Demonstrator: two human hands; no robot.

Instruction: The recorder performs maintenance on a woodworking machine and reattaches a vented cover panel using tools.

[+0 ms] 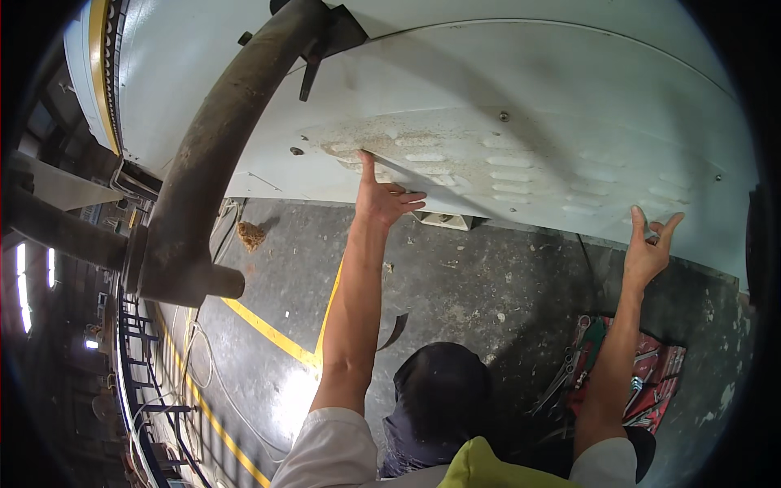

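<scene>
A pale louvered metal panel (pixel 553 154) with rust-brown stains stretches across in front of me. My left hand (pixel 382 193) is at its lower left part, thumb pointing up against the stained area and the other fingers stretched to the right. Farther right, my right hand (pixel 648 248) is at the panel's lower edge. Its thumb and one finger are raised and spread, while the remaining fingers are partly hidden. I see nothing held in either hand. Bolts (pixel 504 117) dot the panel around the louvers.
A thick, dirty metal pipe (pixel 215 154) stands close on my left. On the floor to the right, a red tool pouch (pixel 671 362) holds several tools, with wrenches (pixel 561 378) beside it. A brown clump (pixel 251 236) lies under the panel. Yellow lines (pixel 268 329) mark the dark floor.
</scene>
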